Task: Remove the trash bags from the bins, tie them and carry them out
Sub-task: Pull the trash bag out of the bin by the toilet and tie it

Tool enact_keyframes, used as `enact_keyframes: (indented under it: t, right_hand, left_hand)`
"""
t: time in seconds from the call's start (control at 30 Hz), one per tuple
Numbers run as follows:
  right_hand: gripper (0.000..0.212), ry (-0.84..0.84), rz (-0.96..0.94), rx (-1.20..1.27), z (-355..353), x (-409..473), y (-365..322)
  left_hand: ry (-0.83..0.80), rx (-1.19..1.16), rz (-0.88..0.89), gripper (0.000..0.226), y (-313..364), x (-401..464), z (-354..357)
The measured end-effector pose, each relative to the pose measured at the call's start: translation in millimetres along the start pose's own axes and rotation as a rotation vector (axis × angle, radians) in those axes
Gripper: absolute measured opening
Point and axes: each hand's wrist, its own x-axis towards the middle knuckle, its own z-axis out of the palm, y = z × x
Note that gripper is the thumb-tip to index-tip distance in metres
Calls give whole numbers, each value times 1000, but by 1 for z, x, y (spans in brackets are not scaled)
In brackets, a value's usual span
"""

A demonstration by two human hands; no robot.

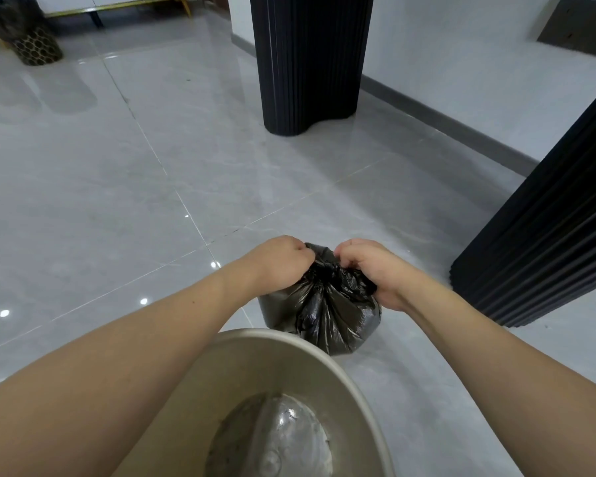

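Note:
A filled black trash bag (327, 311) sits on the grey tiled floor just beyond a beige bin (289, 352), whose inside holds no bag. My left hand (279, 261) grips the gathered top of the bag from the left. My right hand (369, 266) grips the same gathered top from the right. The bag's neck is bunched tight between the two fists. A second bin (25, 32), lined with a black bag and with a gold honeycomb pattern, stands far off at the upper left.
A black fluted column (310, 63) stands ahead at the wall. Another black fluted panel (547, 235) rises close on the right. A white wall with a grey skirting runs along the right. A cabinet on gold legs (117, 8) stands at the far back.

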Motion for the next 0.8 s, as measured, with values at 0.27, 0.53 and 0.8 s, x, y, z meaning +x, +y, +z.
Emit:
enact_keyframes:
  t: [0.27, 0.53, 0.8]
  right_hand:
    - [24, 238, -349, -707, -22, 6, 15]
    - [19, 181, -358, -922, -23, 4, 21]
    - [32, 60, -386, -1186, -26, 2, 33]
  left_hand:
    - [123, 348, -137, 31, -34, -4, -20]
    - [167, -11, -200, 33, -44, -1, -23]
    - [60, -501, -306, 28, -37, -7, -26]
